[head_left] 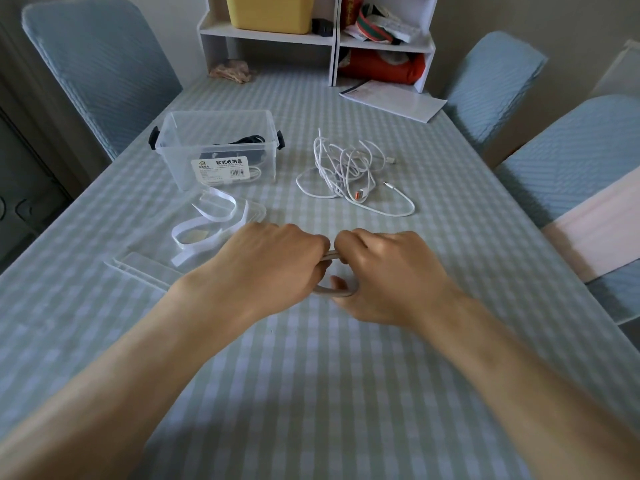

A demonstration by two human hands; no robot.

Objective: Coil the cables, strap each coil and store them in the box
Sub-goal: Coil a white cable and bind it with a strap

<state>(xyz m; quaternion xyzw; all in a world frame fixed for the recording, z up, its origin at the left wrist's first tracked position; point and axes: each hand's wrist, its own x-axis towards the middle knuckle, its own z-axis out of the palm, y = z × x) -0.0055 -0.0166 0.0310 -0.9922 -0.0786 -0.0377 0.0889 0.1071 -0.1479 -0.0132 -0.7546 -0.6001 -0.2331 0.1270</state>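
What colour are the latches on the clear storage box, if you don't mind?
Black latches, one at each end of the storage box; seen in the head view.

Soft, dim daylight is falling evenly across my tablecloth point(346, 375), my forearms casting only faint shadows. My wide lens is bending the chairs point(100, 67) at the edges, and everything is looking slightly hazy.

Checked tablecloth point(311, 393), white shelf point(334, 43), yellow bin point(270, 12), blue chairs point(100, 64)

Coiled cable point(331, 291) gripped; white cables point(346, 171) tangled beside clear box point(221, 147).
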